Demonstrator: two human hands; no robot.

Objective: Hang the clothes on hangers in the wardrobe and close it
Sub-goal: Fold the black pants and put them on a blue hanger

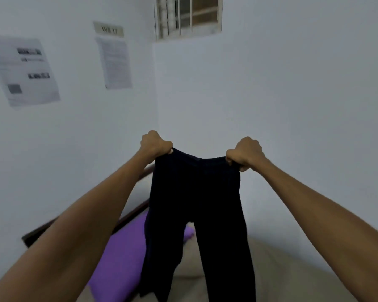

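A pair of black trousers [194, 203] hangs in the air in front of me, held up by the waistband with both legs dangling down. My left hand [155, 143] grips the left end of the waistband in a fist. My right hand [246, 153] grips the right end the same way. Both arms are stretched forward. No hanger and no wardrobe are in view.
Below the trousers lies a bed with a beige cover [271, 269] and a purple sheet [120, 253], with a dark wooden frame [42, 231] against the left wall. Papers [23, 70] are stuck on the white wall. A barred window [188, 16] sits high up.
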